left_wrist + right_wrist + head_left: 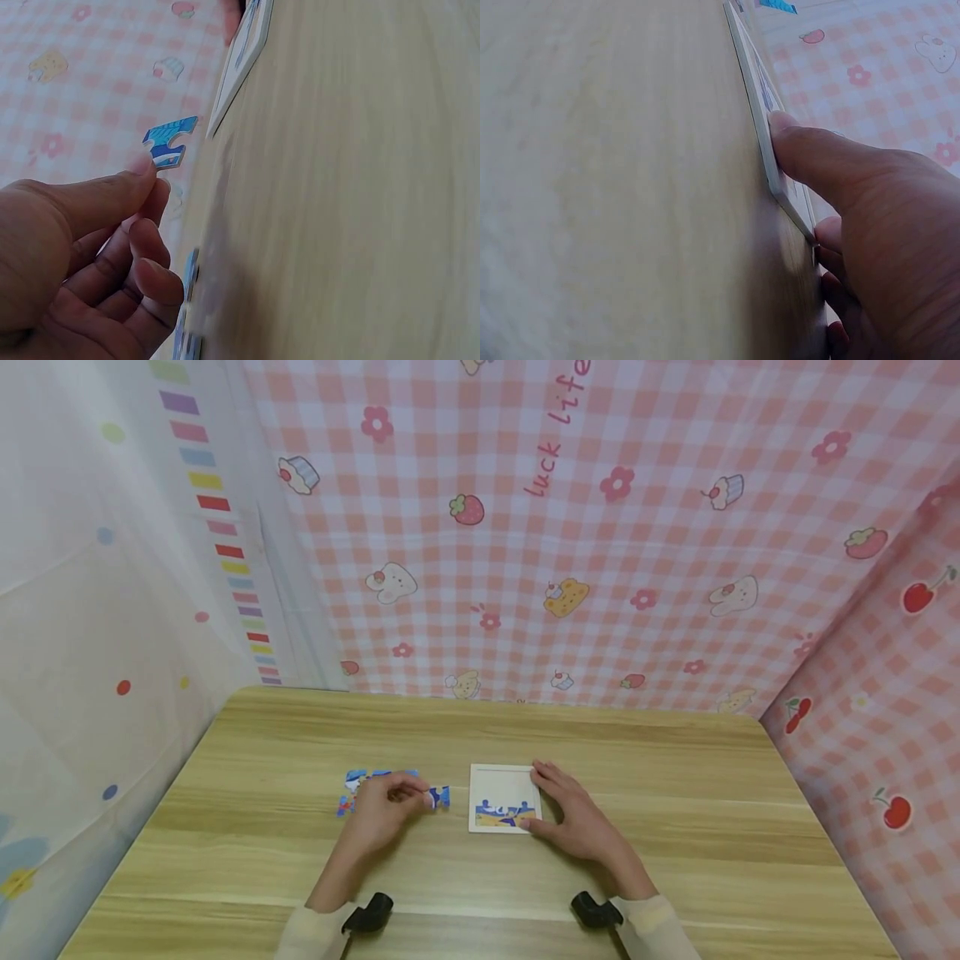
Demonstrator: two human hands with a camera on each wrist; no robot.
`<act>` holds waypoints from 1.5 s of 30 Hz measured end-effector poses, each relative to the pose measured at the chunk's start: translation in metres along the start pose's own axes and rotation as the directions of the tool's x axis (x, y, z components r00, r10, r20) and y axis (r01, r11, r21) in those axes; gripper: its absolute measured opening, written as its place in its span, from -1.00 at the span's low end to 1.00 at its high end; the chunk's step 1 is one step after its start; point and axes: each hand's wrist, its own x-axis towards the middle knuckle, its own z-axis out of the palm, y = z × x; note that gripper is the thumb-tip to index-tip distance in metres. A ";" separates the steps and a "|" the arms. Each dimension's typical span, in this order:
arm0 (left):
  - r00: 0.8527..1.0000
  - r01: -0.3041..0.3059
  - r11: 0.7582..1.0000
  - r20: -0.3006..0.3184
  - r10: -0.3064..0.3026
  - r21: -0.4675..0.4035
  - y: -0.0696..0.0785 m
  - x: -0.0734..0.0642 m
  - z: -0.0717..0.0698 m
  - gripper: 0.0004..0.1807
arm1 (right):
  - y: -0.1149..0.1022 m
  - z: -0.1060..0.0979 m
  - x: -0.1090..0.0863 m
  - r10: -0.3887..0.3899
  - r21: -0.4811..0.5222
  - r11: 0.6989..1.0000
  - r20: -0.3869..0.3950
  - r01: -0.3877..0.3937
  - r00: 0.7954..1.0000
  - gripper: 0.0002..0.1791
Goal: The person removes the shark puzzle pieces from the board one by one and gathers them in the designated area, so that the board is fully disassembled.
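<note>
In the head view my left hand (382, 814) pinches a blue jigsaw piece (439, 797) between thumb and fingers. The left wrist view shows that jigsaw piece (169, 142) raised off the table at the thumb's tip. Beneath and beside this hand lie several loose jigsaw pieces (351, 781), partly hidden by it. A white square puzzle tray (504, 783) lies to the right, with joined pieces along its near part. My right hand (577, 817) holds the tray's right side. In the right wrist view, the thumb (802, 146) rests over the tray's border, with other fingers at its edge.
Both hands work over a wood-grain table (450, 893). A pink checked cloth (510, 560) hangs behind its far edge, with more cloth at the left and right sides. Black wrist cameras (369, 913) sit at both cuffs.
</note>
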 end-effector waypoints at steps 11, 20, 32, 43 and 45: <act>0.999 0.035 0.999 -0.010 -0.035 0.042 -0.007 -0.002 -0.025 -0.91 | -0.001 0.001 0.000 0.002 0.005 1.000 -0.003 -0.002 1.000 -0.10; 0.997 0.063 0.987 0.032 -0.069 0.150 -0.006 -0.004 -0.037 -0.92 | 0.000 0.001 0.001 0.007 0.009 1.000 0.009 -0.007 1.000 -0.10; 0.999 -0.003 0.958 0.045 -0.011 0.288 -0.010 -0.003 -0.038 -0.94 | -0.001 0.001 0.001 0.005 0.006 1.000 0.002 -0.005 1.000 -0.10; 0.998 -0.023 0.916 0.061 -0.001 0.400 -0.006 -0.002 -0.037 -0.93 | 0.001 0.001 0.000 -0.003 0.016 1.000 -0.007 0.003 1.000 -0.10; 0.998 -0.022 0.912 0.059 -0.003 0.409 -0.005 -0.002 -0.037 -0.94 | 0.001 0.001 0.000 -0.006 0.017 1.000 -0.007 0.006 1.000 -0.09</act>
